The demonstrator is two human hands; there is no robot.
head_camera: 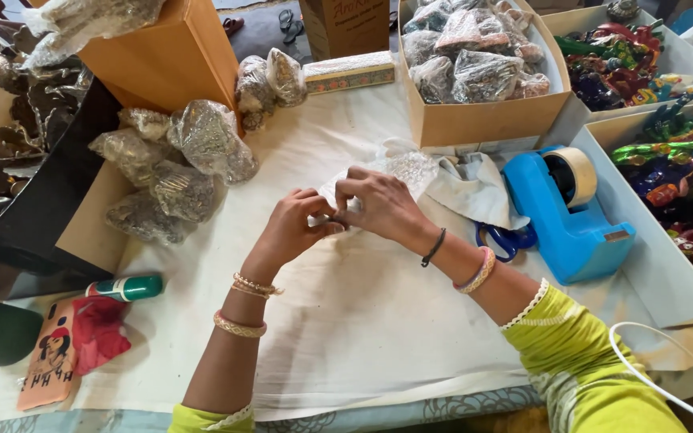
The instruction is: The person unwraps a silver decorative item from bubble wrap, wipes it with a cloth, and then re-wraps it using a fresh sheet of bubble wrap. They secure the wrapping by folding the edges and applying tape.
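Observation:
My left hand [294, 224] and my right hand [378, 204] meet over the middle of the white cloth-covered table [362, 321]. Both pinch the near edge of a sheet of clear bubble wrap [399, 168] that lies crumpled just beyond my fingers. What sits inside the wrap is hidden by my hands. Gold bangles ring my left wrist. A black band and a pink bangle sit on my right wrist, and both sleeves are yellow-green.
A blue tape dispenser [567, 208] and blue-handled scissors [507, 239] lie to the right. Bubble-wrapped bundles [182, 160] pile up at left beside an orange box [166, 48]. Cardboard box of wrapped items [483, 116] behind; trays of painted figurines [675, 168] at right. A phone [50, 357] and green tube [126, 287] at near left.

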